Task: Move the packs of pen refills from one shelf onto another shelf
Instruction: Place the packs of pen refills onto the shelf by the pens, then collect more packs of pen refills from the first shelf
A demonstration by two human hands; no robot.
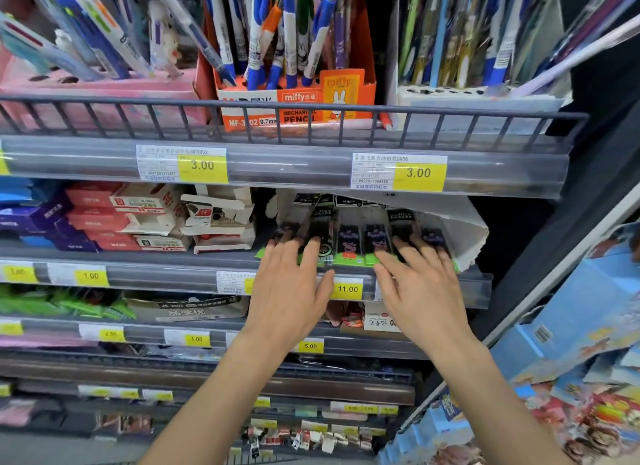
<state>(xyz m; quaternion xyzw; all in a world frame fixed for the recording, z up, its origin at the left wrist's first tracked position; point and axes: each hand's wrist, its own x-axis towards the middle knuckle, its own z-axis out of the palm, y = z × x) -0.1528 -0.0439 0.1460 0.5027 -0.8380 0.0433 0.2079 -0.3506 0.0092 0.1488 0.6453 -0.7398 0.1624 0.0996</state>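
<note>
Left hand, right hand: fingers flat, spread wide, resting on refill packs under 3.00 price tag.

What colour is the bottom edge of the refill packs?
Bright green on the refill packs, in the head view.

Stationery shop, price-tagged shelves, pen display boxes
</note>
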